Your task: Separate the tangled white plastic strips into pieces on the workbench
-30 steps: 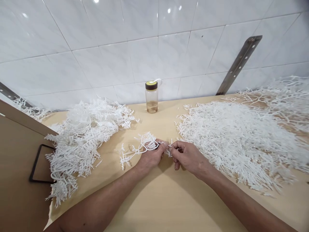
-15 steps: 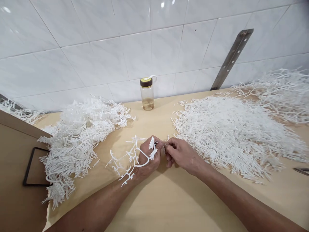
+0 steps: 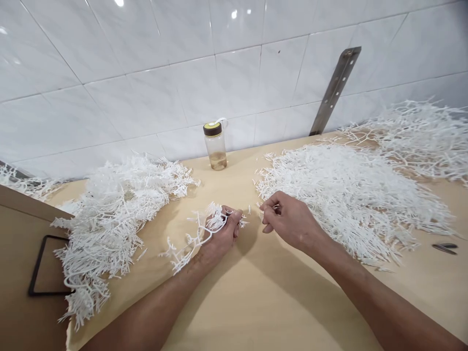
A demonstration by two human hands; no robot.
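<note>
My left hand (image 3: 219,236) is closed on a white, branching plastic stem (image 3: 200,240) whose forked twigs hang over the wrist. Feathery white tufts stick out around the thumb and past the fingertips. To its right, a small gap away, my right hand (image 3: 287,219) is closed in a pinch. A tiny white sprig (image 3: 260,210) shows at its fingertips, partly hidden by them. One loose white bit (image 3: 249,209) lies between the two hands. Beyond my right hand spreads a wide heap of fine white sprigs (image 3: 351,195).
Another white heap (image 3: 120,209) lies at left, beside a brown box-like panel (image 3: 29,253) with a black handle. A lidded bottle (image 3: 216,148) stands near the tiled wall. Bare white branches (image 3: 424,136) are piled at far right. A small dark metal tool (image 3: 445,248) lies at right.
My hands were together at the fingertips; now the right has drawn away to the right. The left hand has turned, and the stem in it now hangs lower along the wrist. The view has shifted slightly.
</note>
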